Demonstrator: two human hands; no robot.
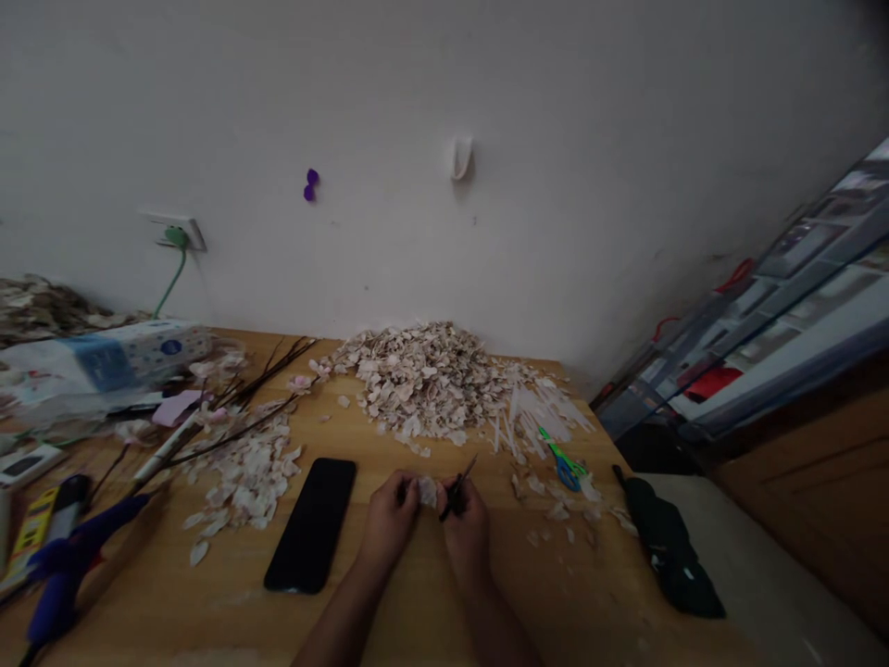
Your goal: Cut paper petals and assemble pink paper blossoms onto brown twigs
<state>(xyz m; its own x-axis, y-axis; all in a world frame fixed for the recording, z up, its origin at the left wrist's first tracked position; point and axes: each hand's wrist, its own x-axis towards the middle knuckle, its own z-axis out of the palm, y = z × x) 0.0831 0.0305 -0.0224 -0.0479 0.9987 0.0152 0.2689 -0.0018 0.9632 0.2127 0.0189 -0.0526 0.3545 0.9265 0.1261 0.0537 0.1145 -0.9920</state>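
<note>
Beyond the hands (393, 511) stands a plain grey-white wall (389, 102), dimly lit; beneath them, a light-brown wooden desk (562, 602); rightward, grey slatted shelving (798, 283).

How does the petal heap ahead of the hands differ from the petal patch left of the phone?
The heap is larger than the patch. The heap is mounded high, while the patch lies flatter and more spread out. The heap sits back by the wall; the patch lies closer in, beside the phone. Both are loose, pale petals on the wooden table.
</note>
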